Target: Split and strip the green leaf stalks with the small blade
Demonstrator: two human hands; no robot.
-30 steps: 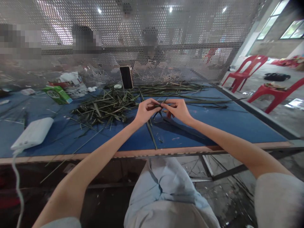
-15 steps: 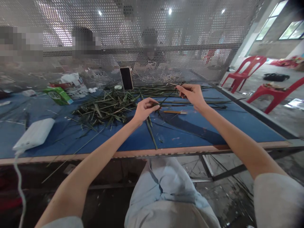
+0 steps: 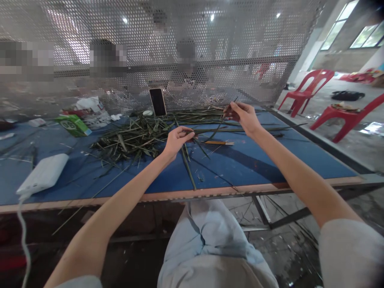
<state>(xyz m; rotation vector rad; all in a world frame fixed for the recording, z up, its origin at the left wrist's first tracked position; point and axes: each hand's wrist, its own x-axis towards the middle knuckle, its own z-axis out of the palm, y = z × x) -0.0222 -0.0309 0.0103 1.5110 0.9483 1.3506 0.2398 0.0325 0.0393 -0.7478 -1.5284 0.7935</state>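
Thumb and fingers of my left hand (image 3: 177, 141) pinch green leaf strips above the blue table, with loose ends poking out past the fingertips. To the right and slightly higher, my right hand (image 3: 241, 116) is closed on a thin leaf strip (image 3: 216, 131), which sags between the two hands. A heap of cut green leaves (image 3: 129, 138) lies just left of my left hand, and long stalks (image 3: 198, 117) stretch along the table behind both hands. Below them rests a yellow-handled tool (image 3: 217, 143), its exact kind unclear. One leaf strip (image 3: 188, 170) points toward the front edge.
A smartphone (image 3: 157, 102) leans upright against the perforated metal screen (image 3: 240, 48). On the left are a green carton (image 3: 73, 125) and a white power bank (image 3: 43, 173) with a cable. People sit behind the screen. Red chairs (image 3: 312, 90) stand at right.
My right hand has risen a little, and the strip between the hands now hangs in a curve. My left hand shifted slightly left as the view moved.
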